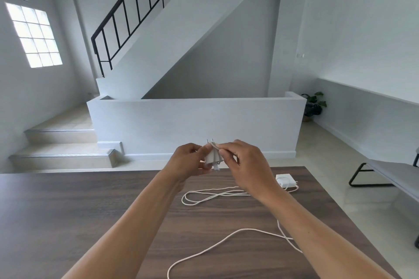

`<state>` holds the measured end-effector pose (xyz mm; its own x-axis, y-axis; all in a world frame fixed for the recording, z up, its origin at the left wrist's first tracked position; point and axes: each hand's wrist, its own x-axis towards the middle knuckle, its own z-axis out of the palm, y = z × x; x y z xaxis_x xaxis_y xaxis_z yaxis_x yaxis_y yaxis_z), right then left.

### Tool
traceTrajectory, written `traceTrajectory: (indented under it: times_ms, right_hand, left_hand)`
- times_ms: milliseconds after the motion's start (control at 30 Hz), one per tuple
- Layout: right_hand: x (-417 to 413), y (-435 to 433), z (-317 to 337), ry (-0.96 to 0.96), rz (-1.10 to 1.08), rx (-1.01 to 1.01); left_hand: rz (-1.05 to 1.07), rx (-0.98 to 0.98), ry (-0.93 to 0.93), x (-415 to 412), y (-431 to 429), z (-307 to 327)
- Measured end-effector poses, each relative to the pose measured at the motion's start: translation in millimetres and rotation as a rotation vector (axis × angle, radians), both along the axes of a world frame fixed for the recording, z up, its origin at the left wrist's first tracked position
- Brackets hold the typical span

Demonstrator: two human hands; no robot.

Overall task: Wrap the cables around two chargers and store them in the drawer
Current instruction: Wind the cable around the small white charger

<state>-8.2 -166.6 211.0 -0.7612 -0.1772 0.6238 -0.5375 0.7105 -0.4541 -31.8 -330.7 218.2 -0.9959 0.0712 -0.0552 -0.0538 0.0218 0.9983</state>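
I hold a small white charger [212, 155] above the far edge of the table, its two prongs pointing up. My left hand [189, 161] grips its body from the left. My right hand [246, 164] pinches the charger's white cable [217, 242] against its top; the cable trails down under my right forearm and loops across the table toward the near edge. A second, square white charger [284, 179] lies flat at the table's far right, its cable [204, 196] spread in loose loops beside it. No drawer is in view.
The dark wood table [90, 210] fills the lower view. Beyond it stand a low white wall [195, 124], steps [61, 142] at the left and a staircase with a black railing. A bench [390, 174] and a potted plant [314, 105] are at the right.
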Motion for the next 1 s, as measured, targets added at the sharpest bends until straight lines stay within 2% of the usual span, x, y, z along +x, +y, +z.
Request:
traceTrajectory:
  times_ms: [67, 200, 500, 700, 900, 1000]
  right_hand:
    - [-1, 3, -3, 0.051, 0.014, -0.045]
    - [0, 3, -1, 0.086, 0.036, 0.01]
    - [-6, 17, 15, 0.028, 0.102, 0.048]
    - [-11, 31, 37, 0.0, 0.087, 0.103]
    - [-24, 41, 45, -0.045, 0.05, 0.002]
    - [-23, 35, 39, -0.081, 0.079, -0.09]
  left_hand:
    - [-0.08, 0.157, -0.076, 3, 1, -1]
    - [-0.155, 0.385, -0.13, 6, 2, 1]
    - [-0.226, 0.294, 0.006, 5, -1, 8]
    - [-0.293, 0.092, 0.071, 12, -5, 12]
    - [-0.369, 0.01, 0.124, 19, -8, 16]
    - [-0.388, 0.068, 0.141, 22, -8, 23]
